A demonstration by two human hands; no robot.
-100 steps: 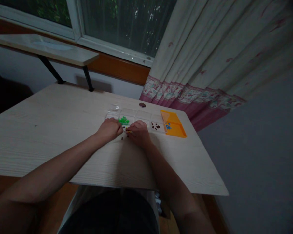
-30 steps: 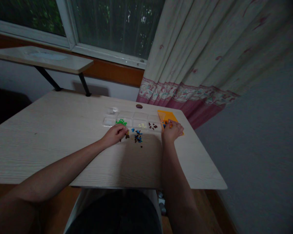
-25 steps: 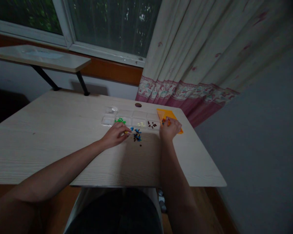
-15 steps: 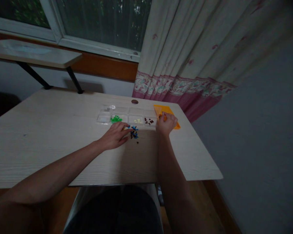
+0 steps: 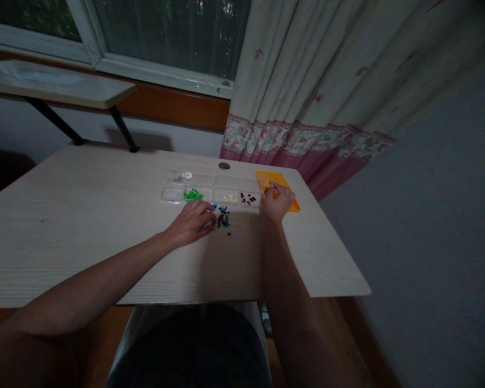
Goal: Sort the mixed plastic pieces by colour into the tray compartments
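Note:
My left hand (image 5: 193,221) rests at the left edge of a loose heap of small blue and dark pieces (image 5: 224,220). Its fingers are curled in, and whatever they pinch is too small to make out. My right hand (image 5: 278,202) is closed above a flat orange sheet or tray (image 5: 285,183), fingertips together; a bit of orange shows between them, but I cannot tell what it is. Between and behind the hands lies a clear compartment box (image 5: 212,181). Its near compartments contain green pieces (image 5: 193,194), pale yellow pieces (image 5: 228,198) and dark red-brown pieces (image 5: 248,199).
A dark round object (image 5: 224,166) lies behind the box. One small dark piece (image 5: 229,234) sits apart on the wooden table (image 5: 105,215). A raised shelf (image 5: 64,86) stands at the back left; a curtain (image 5: 291,124) hangs behind the right corner.
The fingers of my left hand have curled in from a stretched position over the blue pieces. My right hand has stayed at the orange sheet. The view has shifted slightly.

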